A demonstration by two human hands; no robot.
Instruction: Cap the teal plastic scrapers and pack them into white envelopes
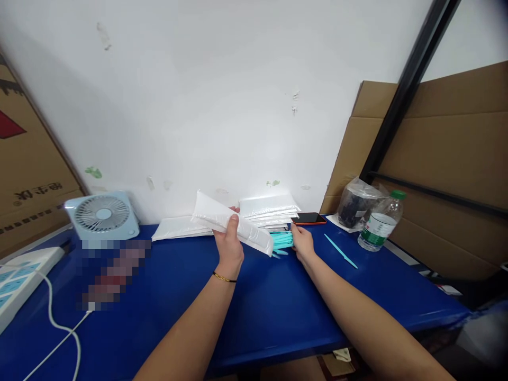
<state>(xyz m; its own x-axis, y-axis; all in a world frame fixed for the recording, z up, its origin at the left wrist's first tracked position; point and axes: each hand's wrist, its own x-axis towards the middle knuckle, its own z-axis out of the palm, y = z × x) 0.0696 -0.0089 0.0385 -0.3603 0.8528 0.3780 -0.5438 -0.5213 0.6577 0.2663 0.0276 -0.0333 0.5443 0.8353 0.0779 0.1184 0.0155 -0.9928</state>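
Note:
My left hand [229, 239] is closed around a white plastic pouch [222, 219], held tilted above the blue table [254, 307]. My right hand [302, 242] reaches to a pile of teal sticks [281, 240] lying just right of the pouch, its fingers curled on them. One more teal stick [340, 251] lies alone on the table to the right. Behind the hands, stacks of white pouches [270, 209] rest against the wall, and another flat stack [177, 227] lies to the left.
A small light-blue fan [103, 214] stands at the back left, with a power strip and white cable [24, 275] near the left edge. A red-cased phone [309, 218], a plastic bag of dark items [357, 203] and a water bottle [381, 222] sit at the right. Cardboard sheets lean on both sides.

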